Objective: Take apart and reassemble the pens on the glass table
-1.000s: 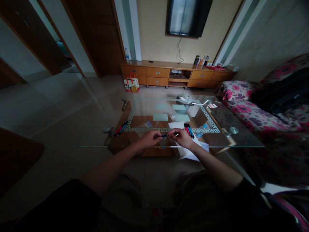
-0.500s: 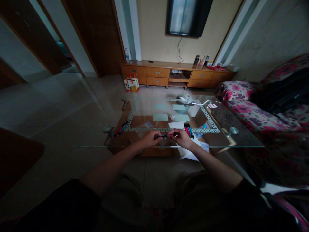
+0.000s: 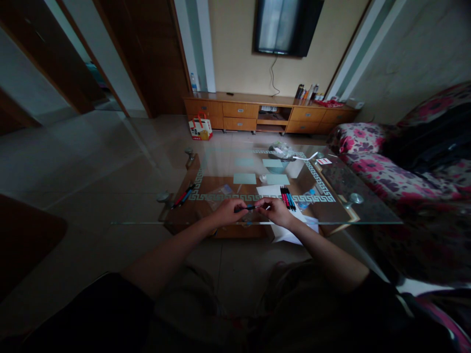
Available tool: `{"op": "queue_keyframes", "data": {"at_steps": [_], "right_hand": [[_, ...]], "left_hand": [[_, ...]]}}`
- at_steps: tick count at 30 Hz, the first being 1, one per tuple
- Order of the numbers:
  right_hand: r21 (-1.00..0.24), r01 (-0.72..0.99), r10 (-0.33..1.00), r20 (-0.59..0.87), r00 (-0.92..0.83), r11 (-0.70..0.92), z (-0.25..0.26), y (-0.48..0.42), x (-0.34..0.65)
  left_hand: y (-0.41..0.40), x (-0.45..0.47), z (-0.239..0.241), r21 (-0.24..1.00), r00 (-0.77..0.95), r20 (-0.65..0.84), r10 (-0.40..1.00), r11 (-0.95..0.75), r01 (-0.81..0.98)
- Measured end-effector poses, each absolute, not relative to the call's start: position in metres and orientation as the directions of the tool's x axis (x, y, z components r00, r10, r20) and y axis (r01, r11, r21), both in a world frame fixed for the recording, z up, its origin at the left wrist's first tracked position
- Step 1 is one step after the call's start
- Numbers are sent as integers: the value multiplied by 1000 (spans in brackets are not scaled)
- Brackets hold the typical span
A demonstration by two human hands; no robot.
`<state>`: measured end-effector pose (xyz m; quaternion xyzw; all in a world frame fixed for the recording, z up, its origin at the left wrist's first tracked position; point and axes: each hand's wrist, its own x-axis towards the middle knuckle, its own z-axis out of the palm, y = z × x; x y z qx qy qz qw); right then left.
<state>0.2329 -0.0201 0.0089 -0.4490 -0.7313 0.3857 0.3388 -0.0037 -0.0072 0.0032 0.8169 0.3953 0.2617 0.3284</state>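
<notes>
Above the near edge of the glass table [image 3: 217, 164], my left hand [image 3: 231, 212] pinches a dark pen [image 3: 250, 208] by its left end. My right hand [image 3: 276, 211] is closed on the other end, where a thin pale part shows by the fingertips; whether that is a separate piece is too small to tell. Just right of this hand, a row of red, blue and black pens [image 3: 287, 198] lies over white paper [image 3: 268, 190]. Several more pens [image 3: 183, 196] lie at the table's left side.
Farther back on the table are a clear plastic bag [image 3: 281, 149] and a red-and-white card [image 3: 324, 161]. A flowered sofa [image 3: 364, 162] stands at the right. A wooden TV cabinet [image 3: 241, 110] and a paper bag [image 3: 200, 128] are beyond the table.
The hands have hardly moved. The pen has turned slightly between them, and a pale thin part now shows at my right fingertips.
</notes>
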Motion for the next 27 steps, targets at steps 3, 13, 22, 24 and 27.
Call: {"op": "queue_keyframes", "data": {"at_steps": [3,13,22,24,27], "right_hand": [[-864,408,920,143,-364,295,9,-20,232],[-838,436,905,146,-400,328,10,-24,232],[-743,547,890,143,-434,386,12,-25,233],[-746,545,888,132,-441,382,12,-26,233],[-770,523,884,111,-454,365,14,-28,232]], "left_hand": [[-7,-4,2,744,554,184,812,-484,461],[-8,-4,4,719,561,211,801,-516,466],[-8,-5,1,718,574,217,790,-527,454],[-7,-5,1,720,575,206,792,-521,458],[-7,-5,1,720,578,199,791,-518,462]]}}
